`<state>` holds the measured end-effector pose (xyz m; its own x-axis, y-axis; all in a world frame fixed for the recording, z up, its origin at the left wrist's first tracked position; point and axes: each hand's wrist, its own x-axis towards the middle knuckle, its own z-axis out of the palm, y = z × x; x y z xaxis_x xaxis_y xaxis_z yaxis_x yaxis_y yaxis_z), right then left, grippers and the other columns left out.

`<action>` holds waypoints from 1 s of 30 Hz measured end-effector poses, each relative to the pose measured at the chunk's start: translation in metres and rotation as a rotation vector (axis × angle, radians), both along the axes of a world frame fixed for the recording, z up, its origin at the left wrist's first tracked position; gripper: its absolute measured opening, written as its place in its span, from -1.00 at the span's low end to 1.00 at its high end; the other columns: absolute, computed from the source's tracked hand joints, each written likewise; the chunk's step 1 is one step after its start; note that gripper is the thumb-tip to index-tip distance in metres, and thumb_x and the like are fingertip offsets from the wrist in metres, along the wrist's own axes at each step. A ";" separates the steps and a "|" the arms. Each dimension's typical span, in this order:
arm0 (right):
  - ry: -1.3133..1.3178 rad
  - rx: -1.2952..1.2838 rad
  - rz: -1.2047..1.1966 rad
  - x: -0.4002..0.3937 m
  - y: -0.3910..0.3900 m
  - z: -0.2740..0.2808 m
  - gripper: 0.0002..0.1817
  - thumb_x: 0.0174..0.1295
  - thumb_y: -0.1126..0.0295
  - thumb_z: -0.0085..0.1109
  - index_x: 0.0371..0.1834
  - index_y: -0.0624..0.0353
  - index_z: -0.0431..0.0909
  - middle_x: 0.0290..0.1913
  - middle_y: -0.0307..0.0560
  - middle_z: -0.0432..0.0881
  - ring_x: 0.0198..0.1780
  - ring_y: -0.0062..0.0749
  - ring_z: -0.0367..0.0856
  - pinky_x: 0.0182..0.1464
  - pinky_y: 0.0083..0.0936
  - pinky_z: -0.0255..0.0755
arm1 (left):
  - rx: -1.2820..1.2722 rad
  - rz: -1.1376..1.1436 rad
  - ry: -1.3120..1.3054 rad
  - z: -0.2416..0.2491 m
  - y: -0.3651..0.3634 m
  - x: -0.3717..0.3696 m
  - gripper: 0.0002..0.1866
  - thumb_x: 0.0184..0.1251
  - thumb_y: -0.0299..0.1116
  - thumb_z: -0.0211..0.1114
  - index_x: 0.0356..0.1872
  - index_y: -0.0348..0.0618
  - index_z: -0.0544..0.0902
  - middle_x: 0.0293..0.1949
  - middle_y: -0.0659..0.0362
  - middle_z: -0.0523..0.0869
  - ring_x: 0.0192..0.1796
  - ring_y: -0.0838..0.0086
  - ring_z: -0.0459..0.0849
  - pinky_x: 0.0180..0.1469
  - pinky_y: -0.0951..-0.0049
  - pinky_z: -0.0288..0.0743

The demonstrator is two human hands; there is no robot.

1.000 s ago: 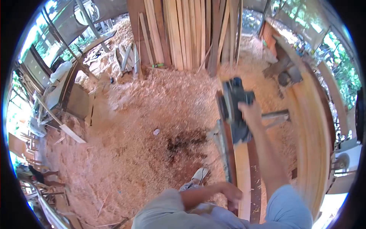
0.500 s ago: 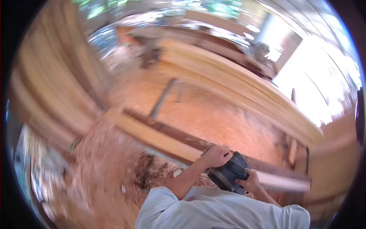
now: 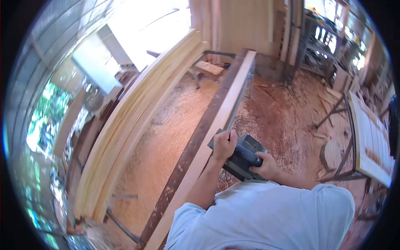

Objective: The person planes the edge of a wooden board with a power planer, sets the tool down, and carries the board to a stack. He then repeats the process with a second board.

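A dark electric hand planer (image 3: 243,157) is held in front of my body, over the near side of a long pale plank (image 3: 227,104). My left hand (image 3: 225,144) is closed on the front part of the planer. Around the rear handle, my right hand (image 3: 266,166) is wrapped with the thumb on top. Whether the planer's sole touches the plank cannot be made out. Alongside the plank runs a dark brown beam (image 3: 196,135) sprinkled with shavings.
Left of the beam, a stack of long yellowish boards (image 3: 137,112) rests on metal supports. A framed slatted panel (image 3: 371,133) stands on legs at the right, near a round wood block (image 3: 332,155). Sawdust covers the floor (image 3: 166,137). Tall boards (image 3: 246,27) lean at the back.
My view has swung to the right, so the plank now runs away from me toward the back. Both hands still hold the planer.
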<state>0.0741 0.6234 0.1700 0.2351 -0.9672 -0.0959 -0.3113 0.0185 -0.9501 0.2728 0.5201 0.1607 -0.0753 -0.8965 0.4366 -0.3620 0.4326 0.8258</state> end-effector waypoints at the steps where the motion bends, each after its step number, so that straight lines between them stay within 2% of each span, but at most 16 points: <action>1: -0.023 0.000 -0.036 -0.013 -0.005 -0.007 -0.61 -0.03 0.47 0.42 -0.08 0.33 0.65 -0.31 -0.14 0.70 -0.22 -0.54 0.62 -0.09 -0.47 0.53 | 0.023 -0.014 -0.003 -0.006 -0.012 -0.018 -0.61 0.45 -0.32 0.23 -0.63 -0.28 0.65 -0.67 0.11 0.66 -0.58 0.41 0.66 -0.42 0.37 0.51; 3: -0.049 0.011 -0.077 -0.049 -0.020 -0.010 -0.61 -0.03 0.47 0.42 -0.08 0.33 0.65 -0.31 -0.15 0.70 -0.22 -0.53 0.62 -0.09 -0.47 0.53 | 0.058 -0.032 -0.011 -0.009 -0.038 -0.062 -0.61 0.45 -0.32 0.23 -0.62 -0.29 0.65 -0.63 0.09 0.69 -0.53 0.40 0.68 -0.38 0.37 0.53; 5: -0.067 -0.052 -0.146 -0.080 -0.043 -0.008 -0.63 -0.03 0.49 0.43 -0.11 0.34 0.64 -0.34 -0.16 0.69 -0.27 -0.53 0.62 -0.17 -0.48 0.54 | -0.215 -0.103 0.001 -0.003 -0.072 -0.095 -0.65 0.46 -0.32 0.24 -0.55 -0.30 0.66 -0.45 0.07 0.76 -0.35 0.44 0.73 -0.29 0.39 0.55; 6: -0.061 -0.048 -0.139 -0.093 -0.054 -0.009 -0.63 -0.03 0.49 0.43 -0.11 0.34 0.64 -0.34 -0.16 0.69 -0.27 -0.53 0.62 -0.17 -0.48 0.54 | -0.211 -0.095 0.006 -0.008 -0.089 -0.101 -0.65 0.46 -0.32 0.24 -0.55 -0.30 0.66 -0.45 0.07 0.76 -0.35 0.44 0.73 -0.29 0.39 0.55; 8: -0.176 0.106 -0.321 -0.115 -0.074 -0.012 -0.66 -0.03 0.51 0.44 -0.16 0.35 0.62 -0.34 -0.15 0.68 -0.31 -0.56 0.61 -0.24 -0.49 0.54 | -0.130 -0.019 0.188 -0.027 -0.119 -0.096 -0.72 0.43 -0.31 0.25 -0.36 -0.35 0.70 -0.32 -0.04 0.77 -0.20 0.13 0.75 -0.08 0.28 0.59; 9: -0.258 0.088 -0.380 -0.126 -0.082 -0.009 -0.70 -0.01 0.53 0.45 -0.20 0.33 0.60 -0.39 -0.18 0.65 -0.44 -0.58 0.58 -0.39 -0.52 0.48 | 0.000 0.072 0.193 -0.026 -0.125 -0.092 -0.73 0.42 -0.29 0.25 -0.30 -0.35 0.71 -0.28 -0.07 0.77 -0.16 0.10 0.76 -0.04 0.29 0.59; 10: -0.244 0.088 -0.370 -0.139 -0.089 -0.010 -0.70 -0.01 0.53 0.45 -0.20 0.33 0.60 -0.39 -0.18 0.65 -0.44 -0.58 0.58 -0.39 -0.52 0.48 | 0.127 0.161 0.196 -0.024 -0.132 -0.084 -0.72 0.42 -0.27 0.25 -0.24 -0.35 0.73 -0.23 -0.10 0.77 -0.12 0.08 0.76 -0.01 0.30 0.59; 13: -0.495 0.109 -0.602 -0.174 -0.109 -0.025 -0.74 0.05 0.56 0.41 -0.20 0.27 0.55 -0.49 -0.22 0.55 -0.65 -0.53 0.45 -0.58 -0.54 0.31 | 0.204 0.374 -0.099 -0.090 -0.167 -0.044 -0.63 0.43 -0.19 0.20 -0.20 -0.39 0.72 -0.12 -0.14 0.77 0.00 0.01 0.74 0.09 0.23 0.56; 16: -0.637 0.150 -0.799 -0.197 -0.128 -0.032 -0.71 0.06 0.57 0.38 -0.15 0.26 0.53 -0.51 -0.19 0.52 -0.65 -0.48 0.48 -0.59 -0.52 0.34 | 0.242 0.509 -0.303 -0.158 -0.190 -0.023 -0.54 0.46 -0.10 0.16 -0.09 -0.40 0.71 0.03 -0.16 0.72 0.12 0.01 0.69 0.20 0.12 0.49; 17: -0.662 0.175 -0.832 -0.205 -0.137 -0.035 -0.67 0.09 0.60 0.34 -0.08 0.25 0.47 -0.52 -0.18 0.49 -0.64 -0.44 0.50 -0.59 -0.50 0.38 | 0.255 0.567 -0.439 -0.163 -0.199 -0.031 -0.48 0.47 -0.04 0.15 0.00 -0.41 0.70 0.15 -0.15 0.68 0.20 0.03 0.65 0.26 0.05 0.45; 18: -0.650 0.183 -0.854 -0.214 -0.146 -0.041 -0.67 0.09 0.60 0.34 -0.08 0.25 0.47 -0.52 -0.18 0.49 -0.64 -0.44 0.50 -0.59 -0.50 0.38 | 0.270 0.547 -0.438 -0.168 -0.207 -0.043 -0.48 0.47 -0.04 0.15 0.00 -0.41 0.70 0.15 -0.15 0.68 0.20 0.03 0.65 0.26 0.05 0.45; 20: -0.666 0.151 -0.953 -0.240 -0.171 -0.054 -0.66 0.12 0.62 0.29 -0.06 0.23 0.43 -0.49 -0.17 0.48 -0.63 -0.43 0.50 -0.59 -0.47 0.40 | 0.417 0.642 -0.712 -0.152 -0.227 -0.078 -0.50 0.42 -0.03 0.18 -0.08 -0.37 0.72 0.27 -0.10 0.56 0.31 0.02 0.50 0.25 -0.14 0.37; 22: -0.644 0.144 -1.019 -0.264 -0.194 -0.060 -0.67 0.14 0.63 0.27 -0.05 0.22 0.41 -0.49 -0.16 0.48 -0.62 -0.43 0.51 -0.58 -0.45 0.41 | 0.358 0.647 -0.759 -0.180 -0.266 -0.093 -0.42 0.36 0.05 0.24 0.03 -0.38 0.67 0.28 -0.06 0.52 0.34 0.03 0.45 0.22 -0.20 0.35; 25: -0.641 0.124 -1.147 -0.289 -0.228 -0.060 -0.68 0.17 0.64 0.24 -0.05 0.18 0.39 -0.48 -0.16 0.46 -0.61 -0.41 0.51 -0.58 -0.42 0.44 | 0.296 0.591 -0.728 -0.172 -0.325 -0.124 -0.32 0.25 0.11 0.34 0.09 -0.39 0.62 0.23 -0.06 0.52 0.29 -0.01 0.46 0.22 -0.16 0.36; 27: -0.653 0.142 -1.233 -0.315 -0.260 -0.062 -0.72 0.24 0.56 0.20 -0.05 0.03 0.39 -0.48 -0.20 0.44 -0.56 -0.42 0.49 -0.53 -0.40 0.44 | 0.326 0.530 -0.772 -0.156 -0.366 -0.151 -0.34 0.11 0.10 0.45 -0.02 -0.37 0.67 0.15 -0.03 0.52 0.22 0.00 0.48 0.21 -0.13 0.38; 30: -0.612 0.119 -1.307 -0.329 -0.299 -0.048 -0.75 0.26 0.54 0.19 -0.07 0.01 0.40 -0.49 -0.21 0.42 -0.54 -0.42 0.48 -0.50 -0.41 0.44 | 0.373 0.386 -0.781 -0.145 -0.418 -0.172 -0.38 0.01 0.06 0.52 -0.14 -0.34 0.70 0.05 0.02 0.51 0.16 0.05 0.48 0.17 -0.08 0.42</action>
<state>-0.2544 0.3244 0.1217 -0.7604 -0.5118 -0.3997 0.4364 0.0530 -0.8982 0.1005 0.1020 0.0155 0.1059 -0.9921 0.0680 -0.9336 -0.0756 0.3502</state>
